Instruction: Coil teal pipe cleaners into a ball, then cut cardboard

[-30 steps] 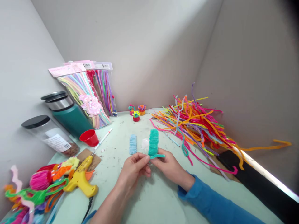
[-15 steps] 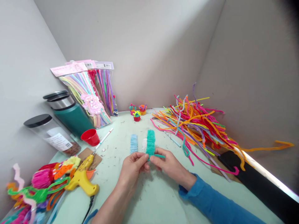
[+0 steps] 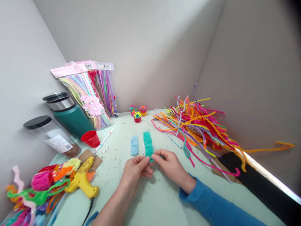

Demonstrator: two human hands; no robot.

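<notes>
A fuzzy teal strip made of pipe cleaner (image 3: 148, 142) stands upright from my fingertips over the middle of the table. My left hand (image 3: 138, 166) pinches its lower end between thumb and forefinger. Against the same end, my right hand (image 3: 168, 163) presses its thumb and forefinger together, with a short teal tail showing by its fingers. Just left of the teal strip, a light blue pipe-cleaner strip (image 3: 134, 145) lies flat on the table.
Loose pipe cleaners (image 3: 199, 125) pile up at right. A yellow glue gun (image 3: 82, 182), a red cup (image 3: 90, 139), a teal bottle (image 3: 72, 117) and a clear jar (image 3: 55, 138) stand or lie at left. Small pipe-cleaner figures (image 3: 137, 117) sit at the back.
The teal strip has shifted and tilted slightly left, hiding the white patch behind it. My right hand has closed in on its lower end; less of the teal tail shows.
</notes>
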